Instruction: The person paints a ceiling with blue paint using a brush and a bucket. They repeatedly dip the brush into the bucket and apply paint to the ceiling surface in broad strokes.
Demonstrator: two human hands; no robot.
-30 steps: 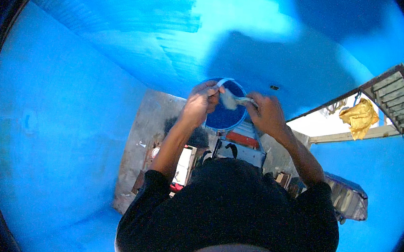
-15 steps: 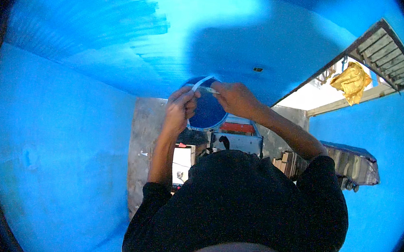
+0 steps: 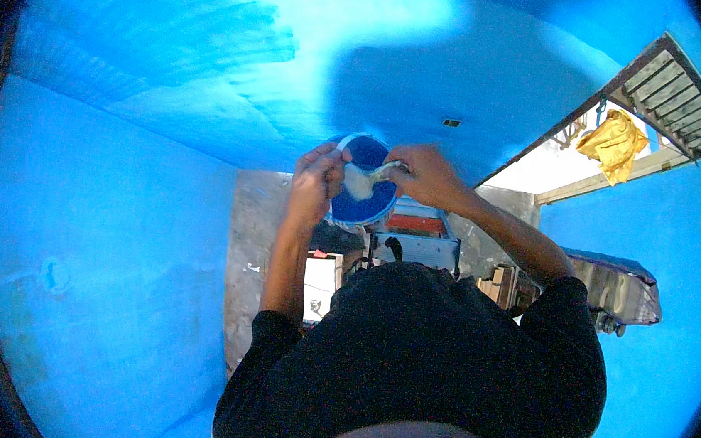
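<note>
A round bucket [image 3: 356,221] with deep blue paint inside hangs in front of me, near the blue wall. My left hand [image 3: 318,179] is closed at its left rim, gripping the white strap-like bucket handle [image 3: 345,142]. My right hand [image 3: 428,176] is closed around the slim pale handle of what looks like a paintbrush [image 3: 362,183]. Its wide whitish head is smeared by motion and shows over the bucket's opening. I cannot tell whether the head touches the paint.
A blue wall [image 3: 463,79] with uneven paint strokes rises ahead, with a small socket opening [image 3: 452,123]. At right, a yellow cloth [image 3: 614,146] hangs in an open window. Below are a ladder-like stand [image 3: 416,250] and a covered stack [image 3: 615,288].
My right hand has turned and shifted slightly right. The brush's pale head now shows broad over the bucket's opening. The left hand stays nearly in place on the handle.
</note>
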